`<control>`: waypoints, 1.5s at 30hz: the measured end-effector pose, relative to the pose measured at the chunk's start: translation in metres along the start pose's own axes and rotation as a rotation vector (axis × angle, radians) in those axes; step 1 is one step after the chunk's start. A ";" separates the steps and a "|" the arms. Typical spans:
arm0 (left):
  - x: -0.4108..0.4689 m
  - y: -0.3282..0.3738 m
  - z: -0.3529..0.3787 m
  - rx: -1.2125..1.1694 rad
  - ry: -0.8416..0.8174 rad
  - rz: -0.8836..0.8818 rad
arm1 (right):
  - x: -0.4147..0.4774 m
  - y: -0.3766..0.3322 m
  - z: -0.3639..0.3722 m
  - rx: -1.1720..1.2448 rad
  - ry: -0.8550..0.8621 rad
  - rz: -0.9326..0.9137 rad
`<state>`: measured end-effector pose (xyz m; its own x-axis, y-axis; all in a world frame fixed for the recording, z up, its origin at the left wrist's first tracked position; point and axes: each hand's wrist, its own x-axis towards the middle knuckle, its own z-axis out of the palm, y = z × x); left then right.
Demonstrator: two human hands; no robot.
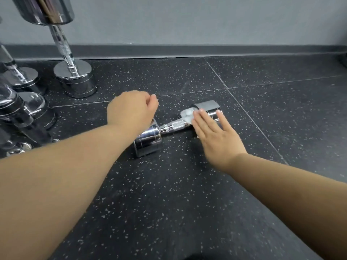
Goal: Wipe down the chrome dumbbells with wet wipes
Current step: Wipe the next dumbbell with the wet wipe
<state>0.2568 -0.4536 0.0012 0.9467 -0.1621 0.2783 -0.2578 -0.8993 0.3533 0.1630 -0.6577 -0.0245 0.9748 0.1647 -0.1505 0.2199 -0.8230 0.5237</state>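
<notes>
Since only the head view is on offer, everything gets read from there: one chrome dumbbell is laid flat on the speckled rubber floor, angled so one head sits near the body and the other points off toward the grey wall. It's probably laid down like that so the whole barrel can be reached and rolled, rather than stood on end like the upright dumbbell parked by the skirting. The wet wipe is bunched up where the knurled handle meets the far head, and it's pressed there by the right hand, whose fingers are laid out straight and flat. So it's being pushed, not pinched, which makes sense for smearing over a curved chrome face. The left hand is parked over the near head with its fingers curled into a loose fist. Nothing is seen held in it, though its underside is hidden. Best guess is the weight is being steadied so it doesn't roll under the wiping. A cluster of other dumbbells is lined up at the left edge. Whether those have been wiped can't be told, so the job looks to be somewhere mid-way at most.
</notes>
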 end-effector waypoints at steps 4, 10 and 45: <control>-0.041 0.003 0.013 0.170 -0.105 0.138 | 0.004 0.004 -0.003 -0.083 -0.004 -0.010; -0.016 0.001 0.017 0.267 -0.246 0.040 | 0.018 0.014 -0.014 -0.123 -0.007 -0.088; 0.001 -0.010 0.016 -0.148 -0.133 -0.081 | 0.081 -0.013 -0.023 0.469 0.143 0.194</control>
<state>0.2637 -0.4511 -0.0164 0.9802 -0.1521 0.1270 -0.1957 -0.8439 0.4996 0.2401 -0.6214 -0.0244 0.9985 0.0303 0.0453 0.0260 -0.9952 0.0939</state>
